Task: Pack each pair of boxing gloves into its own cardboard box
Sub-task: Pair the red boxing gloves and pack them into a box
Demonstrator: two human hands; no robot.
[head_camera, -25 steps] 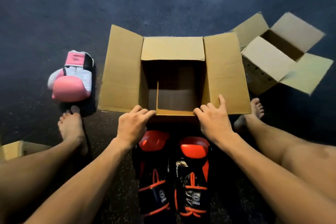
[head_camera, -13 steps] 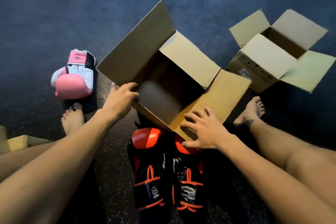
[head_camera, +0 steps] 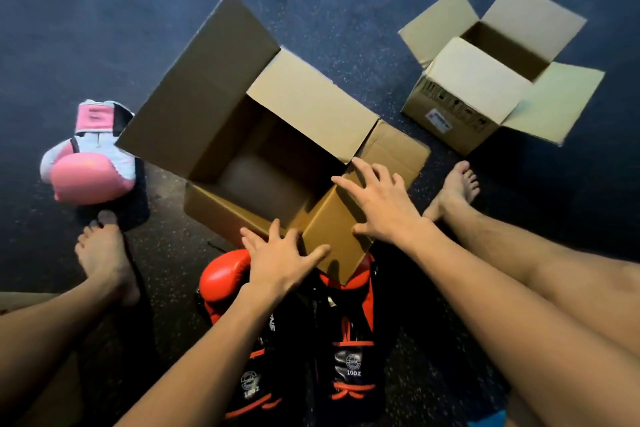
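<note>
Cardboard box [head_camera: 214,87] touched at near corner by left grip [head_camera: 280,263] and right grip [head_camera: 377,208], both with fingers spread apart.

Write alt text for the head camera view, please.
A person's left-hand grip and right-hand grip rest open-fingered on the near corner of an open, empty cardboard box on the dark floor. Red-and-black boxing gloves lie nearer the person, a pink glove left, a second open box right.

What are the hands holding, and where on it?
Nothing is gripped: the left hand rests open on the near corner of the cardboard box, and the right hand rests open on its near flap.
</note>
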